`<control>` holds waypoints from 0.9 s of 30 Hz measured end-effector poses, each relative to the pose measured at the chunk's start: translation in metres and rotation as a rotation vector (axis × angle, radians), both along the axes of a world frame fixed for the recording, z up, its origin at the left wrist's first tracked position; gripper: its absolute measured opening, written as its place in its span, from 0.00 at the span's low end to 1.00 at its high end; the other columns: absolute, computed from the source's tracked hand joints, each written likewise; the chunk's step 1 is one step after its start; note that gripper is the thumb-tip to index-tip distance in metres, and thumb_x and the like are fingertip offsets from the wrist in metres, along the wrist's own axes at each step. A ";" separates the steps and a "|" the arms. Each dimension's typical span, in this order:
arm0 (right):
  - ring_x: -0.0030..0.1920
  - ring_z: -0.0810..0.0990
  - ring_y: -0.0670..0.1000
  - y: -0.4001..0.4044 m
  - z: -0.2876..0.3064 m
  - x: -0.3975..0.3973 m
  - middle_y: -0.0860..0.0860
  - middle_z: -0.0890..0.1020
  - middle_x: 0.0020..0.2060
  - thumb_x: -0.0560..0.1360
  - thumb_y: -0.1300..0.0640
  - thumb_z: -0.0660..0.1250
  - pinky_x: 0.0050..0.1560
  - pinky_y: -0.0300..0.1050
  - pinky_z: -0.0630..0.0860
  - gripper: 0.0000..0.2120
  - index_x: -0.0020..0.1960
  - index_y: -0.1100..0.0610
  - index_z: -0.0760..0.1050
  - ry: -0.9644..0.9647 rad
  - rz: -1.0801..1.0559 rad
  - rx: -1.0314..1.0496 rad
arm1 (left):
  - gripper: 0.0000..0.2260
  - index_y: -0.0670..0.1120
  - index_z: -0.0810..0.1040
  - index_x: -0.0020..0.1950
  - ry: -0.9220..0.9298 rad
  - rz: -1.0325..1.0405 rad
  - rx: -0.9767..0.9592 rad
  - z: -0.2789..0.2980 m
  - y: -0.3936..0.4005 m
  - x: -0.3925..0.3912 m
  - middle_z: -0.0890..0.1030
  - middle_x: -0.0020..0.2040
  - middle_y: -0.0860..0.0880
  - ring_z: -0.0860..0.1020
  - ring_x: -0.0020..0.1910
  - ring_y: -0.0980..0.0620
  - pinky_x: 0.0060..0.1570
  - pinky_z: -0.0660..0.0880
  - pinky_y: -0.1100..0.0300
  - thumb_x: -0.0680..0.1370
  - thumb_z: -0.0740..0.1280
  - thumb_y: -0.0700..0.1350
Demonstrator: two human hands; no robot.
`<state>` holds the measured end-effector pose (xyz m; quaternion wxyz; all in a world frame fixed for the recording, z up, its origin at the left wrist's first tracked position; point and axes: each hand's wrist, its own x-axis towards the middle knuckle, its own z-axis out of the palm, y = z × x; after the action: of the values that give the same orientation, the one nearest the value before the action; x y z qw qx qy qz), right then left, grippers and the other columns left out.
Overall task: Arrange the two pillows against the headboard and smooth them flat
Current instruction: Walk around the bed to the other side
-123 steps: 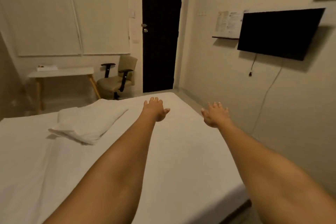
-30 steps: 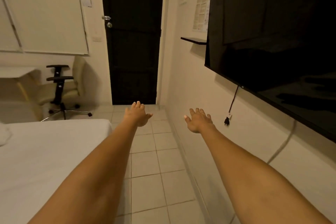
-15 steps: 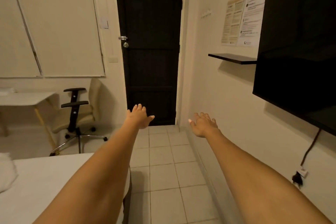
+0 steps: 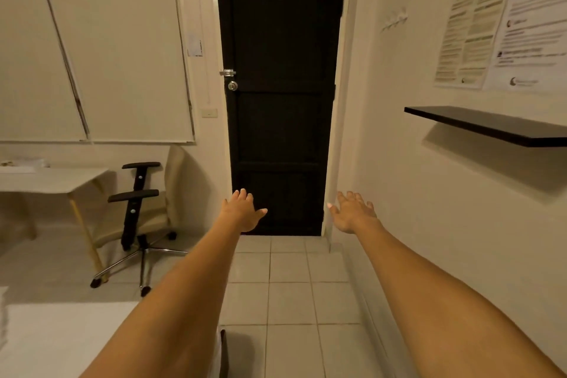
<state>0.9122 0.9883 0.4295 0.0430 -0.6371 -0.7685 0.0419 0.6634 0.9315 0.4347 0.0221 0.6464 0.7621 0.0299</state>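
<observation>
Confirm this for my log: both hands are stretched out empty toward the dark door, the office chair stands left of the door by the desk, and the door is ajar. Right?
Not quite. In the head view the door is shut, sitting flush in its frame. The rest holds: the left hand and right hand reach out open and empty, and the office chair stands left of the door beside the desk.
</observation>
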 end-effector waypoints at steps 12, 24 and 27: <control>0.79 0.44 0.57 0.219 0.004 -0.099 0.57 0.49 0.79 0.82 0.42 0.45 0.77 0.59 0.47 0.30 0.79 0.54 0.45 0.034 0.148 0.008 | 0.32 0.42 0.49 0.79 -0.047 0.163 -0.048 -0.016 0.179 -0.088 0.47 0.80 0.44 0.46 0.79 0.44 0.76 0.48 0.42 0.81 0.52 0.59; 0.79 0.44 0.57 0.432 0.004 -0.187 0.57 0.49 0.79 0.82 0.43 0.45 0.76 0.59 0.45 0.29 0.79 0.54 0.46 0.047 0.115 -0.014 | 0.32 0.42 0.49 0.79 -0.014 0.149 -0.032 0.002 0.405 -0.185 0.48 0.80 0.43 0.47 0.79 0.43 0.76 0.49 0.42 0.81 0.51 0.60; 0.79 0.44 0.57 0.479 0.005 -0.208 0.57 0.49 0.79 0.82 0.43 0.45 0.76 0.59 0.45 0.30 0.79 0.54 0.46 0.026 0.122 -0.037 | 0.32 0.43 0.50 0.79 -0.017 0.154 -0.052 -0.008 0.447 -0.197 0.49 0.80 0.43 0.48 0.79 0.43 0.75 0.50 0.42 0.81 0.51 0.60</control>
<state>0.7042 1.4669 0.4344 0.0384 -0.5890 -0.8044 0.0669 0.4663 1.3788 0.4265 0.0428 0.5847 0.8100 0.0172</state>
